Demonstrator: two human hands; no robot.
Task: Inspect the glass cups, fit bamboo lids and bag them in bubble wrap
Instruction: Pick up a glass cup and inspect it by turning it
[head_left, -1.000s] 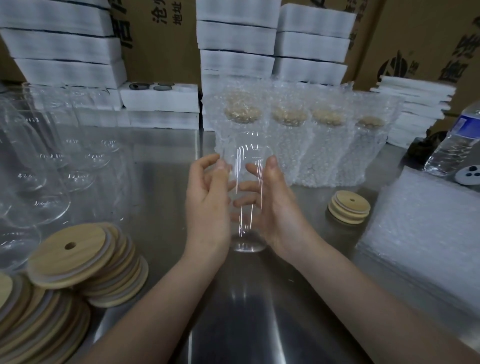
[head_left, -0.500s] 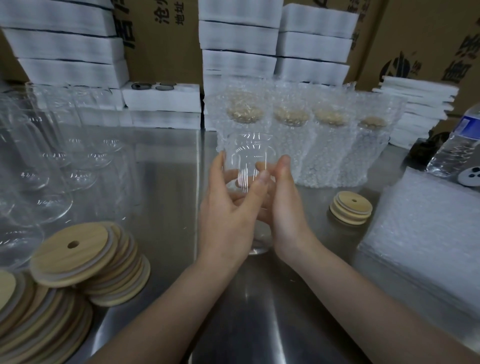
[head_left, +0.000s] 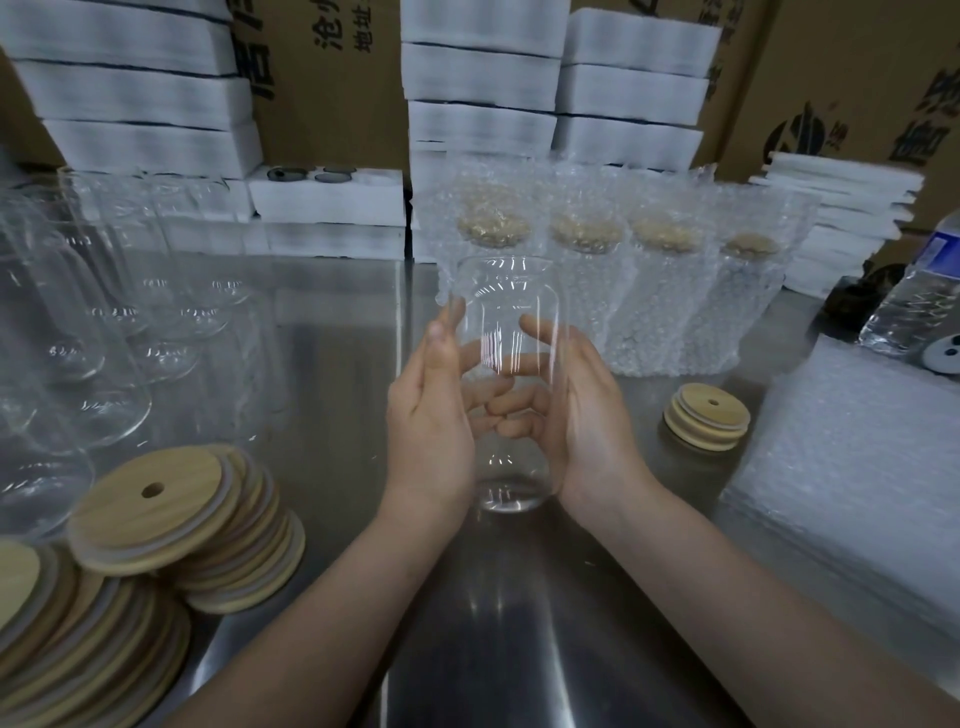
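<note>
Clear glass cup (head_left: 506, 374), shaped like a drinks can and without a lid, stands upright between two bare hands at the centre of the view, over a shiny steel worktop (head_left: 337, 338). Whether its base touches the steel cannot be told. The left hand (head_left: 431, 415) cups the glass from its left side, thumb lying along the wall and fingers curled round the back, visible through the glass. The right hand (head_left: 587, 410) mirrors it on the other side, thumb on the near wall and fingers wrapped behind, close to the left fingers. Both have the cup in a loose, half-closed grip.

Just behind the cup and running off to its right, a row of bagged cups (head_left: 623, 291) stands upright, each in bubble wrap with a bamboo lid showing dimly at the top. Near the cup on its right, a small stack of lids (head_left: 707, 423) lies flat. Further right lies a pile of bubble wrap bags (head_left: 852, 478). Beyond that pile, far right of the cup, is a plastic water bottle (head_left: 919, 301).

Left of the cup and nearer the viewer sits a slumped heap of bamboo lids (head_left: 171, 519), the top one with a small hole. Left of the cup and further back, many empty glass cups (head_left: 104, 312) crowd together. Far behind the cup, white foam blocks (head_left: 483, 83) are stacked against brown cardboard boxes (head_left: 332, 67) printed with characters
</note>
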